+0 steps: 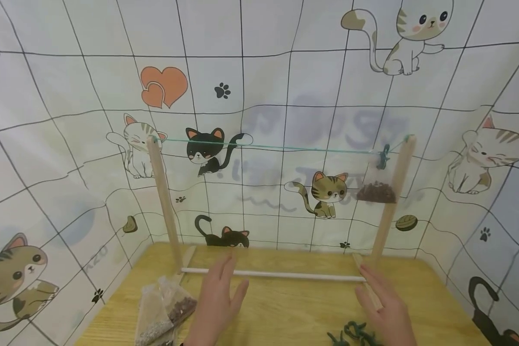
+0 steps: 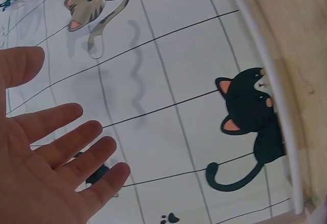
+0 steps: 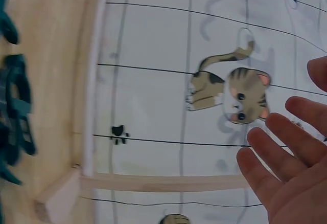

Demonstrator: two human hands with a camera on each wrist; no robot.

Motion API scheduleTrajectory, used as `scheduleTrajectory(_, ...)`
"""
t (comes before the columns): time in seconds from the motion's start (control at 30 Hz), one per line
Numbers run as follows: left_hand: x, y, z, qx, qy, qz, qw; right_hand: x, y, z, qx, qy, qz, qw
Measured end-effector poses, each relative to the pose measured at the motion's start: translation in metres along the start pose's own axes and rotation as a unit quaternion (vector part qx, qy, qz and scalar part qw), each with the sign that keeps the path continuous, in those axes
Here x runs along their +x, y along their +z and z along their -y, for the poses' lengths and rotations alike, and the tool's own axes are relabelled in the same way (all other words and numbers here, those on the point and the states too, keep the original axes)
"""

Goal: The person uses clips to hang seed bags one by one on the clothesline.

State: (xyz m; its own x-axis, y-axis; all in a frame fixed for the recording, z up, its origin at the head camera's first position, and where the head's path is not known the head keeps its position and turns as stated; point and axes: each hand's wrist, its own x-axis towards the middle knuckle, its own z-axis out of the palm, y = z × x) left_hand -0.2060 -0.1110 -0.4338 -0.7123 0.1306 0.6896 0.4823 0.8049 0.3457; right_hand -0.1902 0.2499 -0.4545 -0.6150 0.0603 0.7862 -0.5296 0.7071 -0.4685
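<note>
My left hand (image 1: 218, 298) has its fingers extended and holds nothing, near the left end of a white rod (image 1: 285, 275). Beside it lie clear bags (image 1: 155, 312) with pale and dark brown bits inside. My right hand (image 1: 385, 302), also with straight fingers, is at the right foot of a wooden frame. Green clips (image 1: 359, 331) lie on the table just left of its wrist. Above, a teal string (image 1: 277, 146) runs between two posts. From its right end a green clip (image 1: 384, 157) hangs a clear bag of dark brown bits (image 1: 376, 192).
The left post (image 1: 164, 202) and right post (image 1: 393, 206) stand upright on the wooden table (image 1: 281, 312), joined low down by the white rod. A white sheet (image 1: 268, 86) with black grid lines and printed cats surrounds the table on the back and sides.
</note>
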Motion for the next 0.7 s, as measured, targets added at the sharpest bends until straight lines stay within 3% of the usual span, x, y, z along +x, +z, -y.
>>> scheduleTrajectory(0.3, -0.010, 0.020, 0.012, -0.006, -0.027, 0.059, 0.9979, -0.019, 0.014, -0.013, -0.031, 0.045, 0.045, 0.9975)
scheduleTrajectory(0.47, -0.011, 0.028, 0.011, -0.018, -0.018, 0.072, 0.9971, -0.021, 0.014, -0.017, -0.063, 0.072, 0.078, 0.9923)
scheduleTrajectory(0.63, -0.015, 0.041, 0.004, -0.012, 0.022, 0.081, 0.9964, -0.020, 0.012, -0.019, -0.065, 0.122, 0.156, 0.9780)
scheduleTrajectory(0.7, -0.018, 0.047, -0.001, -0.004, 0.043, 0.088, 0.9952, -0.020, 0.010, -0.021, -0.057, 0.145, 0.211, 0.9649)
